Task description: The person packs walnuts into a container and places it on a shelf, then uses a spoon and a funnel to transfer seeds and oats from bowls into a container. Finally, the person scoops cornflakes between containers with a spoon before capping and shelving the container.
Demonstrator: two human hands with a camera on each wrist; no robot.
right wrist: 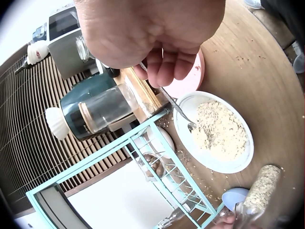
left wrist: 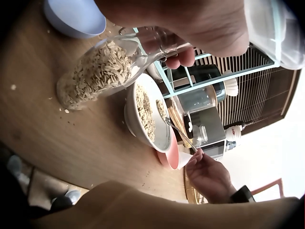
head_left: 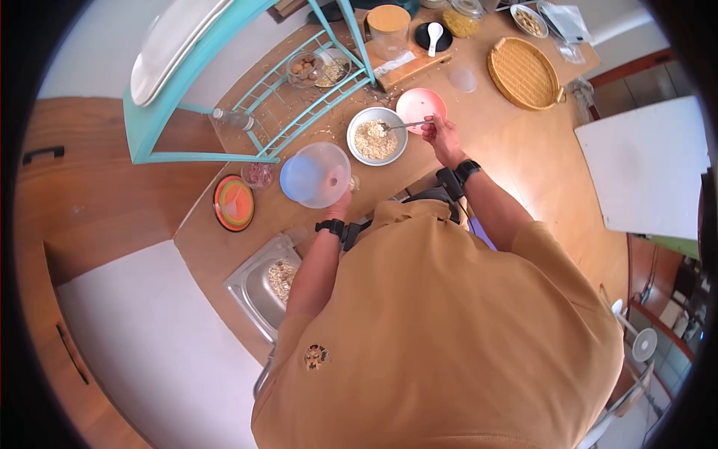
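- The left hand (head_left: 338, 207) is gripping the neck of a glass bottle (left wrist: 97, 76) filled partway with oats, fingers curling round it; a translucent funnel (head_left: 329, 168) is showing above this hand.
- The right hand (head_left: 443, 141) is pinching a metal spoon (right wrist: 175, 106), whose tip is reaching into the white bowl (head_left: 378, 162) and carrying oat flakes (right wrist: 221, 131).
- The hands are working apart, on either side of the bowl.
- The white bowl is sitting on the wooden desk (head_left: 486, 112), just beside a pink dish (head_left: 419, 103).
- A blue bowl (head_left: 292, 179) is lying partly behind the funnel.
- A turquoise rack (head_left: 187, 157) is standing beyond.
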